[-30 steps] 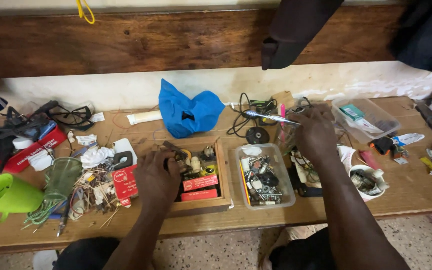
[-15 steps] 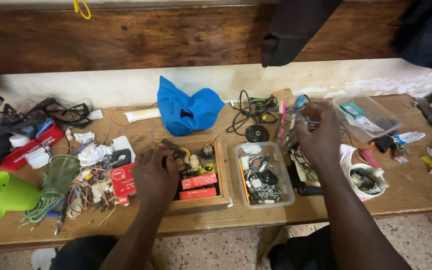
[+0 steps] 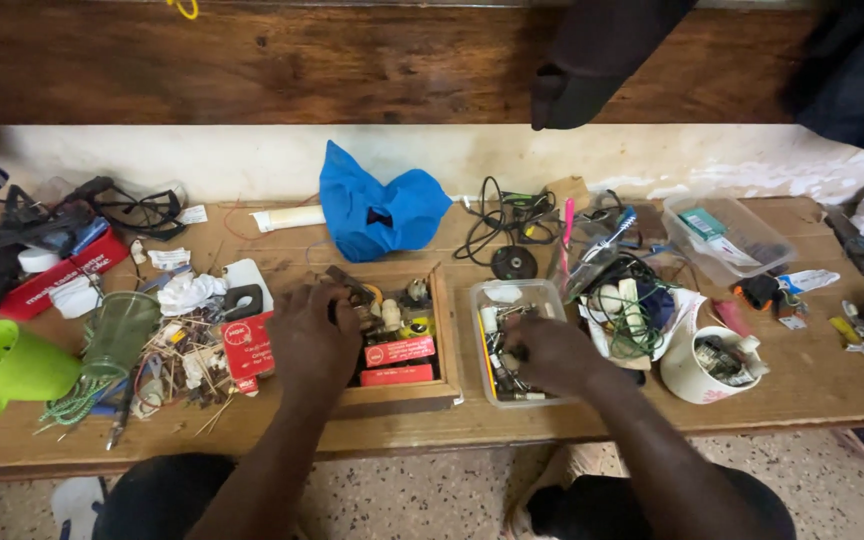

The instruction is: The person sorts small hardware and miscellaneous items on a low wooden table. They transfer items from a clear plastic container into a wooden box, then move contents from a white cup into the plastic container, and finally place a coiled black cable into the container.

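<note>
Head view, looking down on a cluttered wooden bench.

Left hand: palm down, fingers loosely curled, resting on the left edge of a shallow wooden tray near bench centre. Fingertips reach in among the small parts there; whether they pinch anything I cannot tell, the knuckles hide it. Two red flat packets lie in the tray at about 3 o'clock from this hand. A red card sits just beside the hand at 9 o'clock.

Right hand: down inside a clear plastic tub that stands just right of the tray. Fingers bent over the mixed small bits at the tub's near end; grip possibly closed on a piece, but the view is too poor to say.

Around them:
- Blue cloth at 12 o'clock from the tray, against the wall.
- Black coiled cable at 12 o'clock from the tub, a black disc near it.
- White cup full of oddments at 3 o'clock from the right hand.
- Clear rectangular container at 2 o'clock, far right.
- Green funnel at far 9 o'clock, with a clear green tumbler between it and the left hand.
- Loose wires and matchstick-thin leads scattered below the tumbler.
</note>
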